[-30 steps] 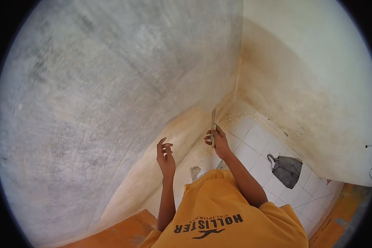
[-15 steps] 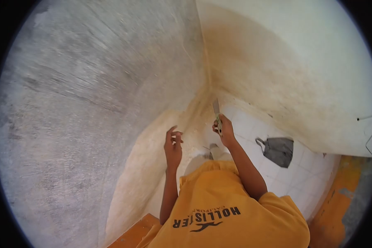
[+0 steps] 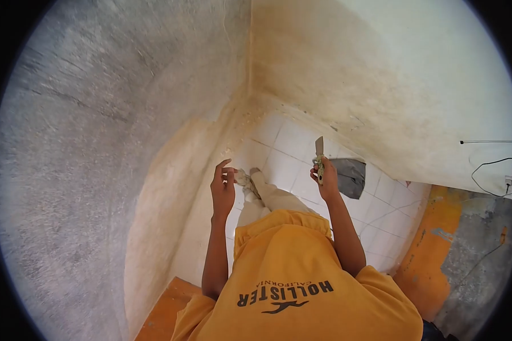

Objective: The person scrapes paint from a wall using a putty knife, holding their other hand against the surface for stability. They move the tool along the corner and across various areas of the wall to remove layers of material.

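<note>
My right hand point(image 3: 327, 181) is wrapped round the handle of a putty knife point(image 3: 320, 146), its flat metal blade pointing away from me. The handle looks worn and whitish-green. Beyond that hand a dark grey bag point(image 3: 351, 181) lies flat on the floor, partly hidden by the fingers. My left hand point(image 3: 223, 184) is raised near the left wall, holding nothing, its fingers loosely bent and apart. The blade touches neither wall.
A grey, scraped-looking wall point(image 3: 85, 142) on the left meets a stained cream wall point(image 3: 381, 85) at a corner. White floor tiles point(image 3: 284, 145) lie below. Cables point(image 3: 480, 170) hang at the right, near an orange and grey painted surface point(image 3: 432, 238).
My view has turned, so the corner now sits further left. My right hand has moved right with the putty knife, in front of the grey bag. My left hand stays raised and bent.
</note>
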`<state>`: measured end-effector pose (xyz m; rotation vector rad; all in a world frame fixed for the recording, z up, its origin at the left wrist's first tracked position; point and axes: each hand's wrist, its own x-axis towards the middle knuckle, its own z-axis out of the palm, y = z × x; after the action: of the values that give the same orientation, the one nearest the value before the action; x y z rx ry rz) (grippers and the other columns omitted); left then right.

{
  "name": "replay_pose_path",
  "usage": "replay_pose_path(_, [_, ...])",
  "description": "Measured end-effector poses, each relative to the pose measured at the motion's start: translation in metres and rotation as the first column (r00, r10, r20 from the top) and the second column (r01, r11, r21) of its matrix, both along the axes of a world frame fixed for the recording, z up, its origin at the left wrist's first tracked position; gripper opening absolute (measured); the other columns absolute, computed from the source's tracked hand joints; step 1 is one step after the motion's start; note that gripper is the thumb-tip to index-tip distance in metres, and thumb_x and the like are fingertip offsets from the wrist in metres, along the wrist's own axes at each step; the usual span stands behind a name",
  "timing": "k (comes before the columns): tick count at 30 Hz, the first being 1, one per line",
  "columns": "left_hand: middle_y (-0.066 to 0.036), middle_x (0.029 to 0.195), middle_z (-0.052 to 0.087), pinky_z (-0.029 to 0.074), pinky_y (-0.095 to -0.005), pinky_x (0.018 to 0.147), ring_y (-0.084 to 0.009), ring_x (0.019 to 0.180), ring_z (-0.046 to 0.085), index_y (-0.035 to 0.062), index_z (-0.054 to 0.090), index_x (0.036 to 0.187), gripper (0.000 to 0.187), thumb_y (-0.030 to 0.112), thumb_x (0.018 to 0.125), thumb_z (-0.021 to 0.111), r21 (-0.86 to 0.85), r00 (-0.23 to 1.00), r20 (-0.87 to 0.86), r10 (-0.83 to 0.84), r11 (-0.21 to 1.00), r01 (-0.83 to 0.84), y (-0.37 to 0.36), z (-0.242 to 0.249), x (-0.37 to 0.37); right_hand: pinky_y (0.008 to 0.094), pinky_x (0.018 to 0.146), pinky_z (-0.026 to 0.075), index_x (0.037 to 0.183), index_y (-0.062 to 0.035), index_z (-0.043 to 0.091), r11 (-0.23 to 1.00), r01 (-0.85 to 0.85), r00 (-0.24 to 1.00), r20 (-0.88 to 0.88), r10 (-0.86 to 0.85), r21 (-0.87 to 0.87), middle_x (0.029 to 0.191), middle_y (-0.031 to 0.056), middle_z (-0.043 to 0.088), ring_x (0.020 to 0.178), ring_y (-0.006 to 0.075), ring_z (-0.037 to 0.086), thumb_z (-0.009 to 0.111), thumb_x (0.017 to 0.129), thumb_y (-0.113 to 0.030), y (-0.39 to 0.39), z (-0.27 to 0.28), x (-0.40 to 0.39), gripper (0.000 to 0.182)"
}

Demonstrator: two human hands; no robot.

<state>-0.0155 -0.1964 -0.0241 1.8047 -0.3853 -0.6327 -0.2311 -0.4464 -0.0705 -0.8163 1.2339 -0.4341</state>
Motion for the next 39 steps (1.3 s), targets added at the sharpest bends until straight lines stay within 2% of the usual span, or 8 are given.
replay_pose_path(6, [-0.008,0.097,0.071,0.053,-0.0305,0.068,-0.0154,0.076,0.064,0.0085,0.056,0.134,0.029,0.011,0.106,0.053,0.047,0.999,-0.020,-0.026,0.999,0.027,0.016,-0.024,-0.020,0.0330,0.070,0.053,0.106,-0.0126,0.059,0.999,-0.033,0.995,-0.088,0.036,0.034,0.077,-0.0005,0.058,0.072,0.0145,0.062,0.053,0.104,-0.035,0.020,0.010,-0.034,0.023])
replay_pose_path(11, [-0.008,0.096,0.072,0.053,-0.0300,0.066,-0.0145,0.076,0.064,0.0080,0.058,0.133,0.028,0.012,0.106,0.053,0.074,0.997,-0.017,0.075,0.995,-0.074,0.028,-0.019,-0.021,0.0332,0.071,0.053,0.106,-0.0130,0.059,0.993,-0.061,0.998,-0.001,0.062,0.105,0.076,-0.0005,0.058,0.073,0.0153,0.062,0.053,0.104,-0.034,-0.008,-0.023,-0.031,0.022])
replay_pose_path(16, [-0.007,0.096,0.072,0.052,-0.0289,0.064,-0.0129,0.075,0.063,0.0078,0.059,0.132,0.027,0.012,0.106,0.051,0.129,0.978,-0.055,0.200,0.973,-0.192,-0.010,-0.025,-0.010,0.0327,0.071,0.053,0.106,-0.0136,0.059,0.985,-0.128,0.983,0.143,0.112,0.113,0.078,0.0002,0.060,0.075,0.0150,0.062,0.053,0.103,-0.034,-0.065,-0.016,0.005,0.021])
replay_pose_path(20, [-0.006,0.096,0.072,0.048,-0.0260,0.060,-0.0112,0.073,0.063,0.0080,0.059,0.132,0.027,0.013,0.106,0.051,0.025,0.984,0.050,0.173,0.984,-0.174,-0.077,-0.035,0.002,0.0318,0.071,0.053,0.116,-0.0134,0.061,0.978,-0.205,0.970,0.142,0.198,0.042,0.079,0.0000,0.061,0.077,0.0145,0.063,0.052,0.104,-0.033,-0.125,-0.011,0.019,0.025])
replay_pose_path(26, [-0.007,0.098,0.071,0.050,-0.0270,0.064,-0.0124,0.075,0.062,0.0077,0.058,0.133,0.028,0.011,0.105,0.054,0.051,0.991,0.084,0.109,0.992,-0.113,-0.173,0.013,0.012,0.0311,0.072,0.053,0.127,-0.0127,0.059,0.971,-0.238,0.960,0.147,0.239,-0.019,0.089,0.0016,0.062,0.080,0.0143,0.063,0.049,0.104,-0.030,-0.205,-0.019,0.041,0.030])
replay_pose_path(32, [-0.007,0.100,0.070,0.053,-0.0284,0.067,-0.0134,0.076,0.062,0.0066,0.057,0.134,0.029,0.007,0.105,0.053,0.119,0.989,0.126,0.071,0.989,-0.086,-0.176,0.016,0.015,0.0302,0.074,0.054,0.152,-0.0110,0.046,0.953,-0.297,0.928,0.218,0.301,-0.053,0.099,0.0057,0.064,0.084,0.0155,0.063,0.049,0.102,-0.023,-0.239,-0.005,0.081,0.051])
replay_pose_path(37, [-0.007,0.100,0.070,0.052,-0.0283,0.069,-0.0141,0.077,0.062,0.0070,0.057,0.134,0.030,0.006,0.104,0.053,0.127,0.991,0.118,0.071,0.988,-0.086,-0.168,0.009,0.045,0.0285,0.071,0.052,0.154,-0.0121,0.043,0.959,-0.278,0.917,0.284,0.281,-0.049,0.103,0.0069,0.065,0.085,0.0153,0.064,0.049,0.102,-0.022,-0.221,0.013,0.114,0.053])
replay_pose_path(39, [-0.006,0.102,0.070,0.051,-0.0277,0.068,-0.0143,0.081,0.062,0.0075,0.057,0.134,0.030,0.008,0.105,0.054,0.151,0.980,0.198,0.030,0.987,-0.061,-0.170,0.008,0.067,0.0277,0.069,0.050,0.154,-0.0126,0.044,0.962,-0.270,0.919,0.288,0.269,-0.035,0.103,0.0068,0.066,0.084,0.0150,0.064,0.049,0.102,-0.023,-0.209,0.019,0.125,0.053])
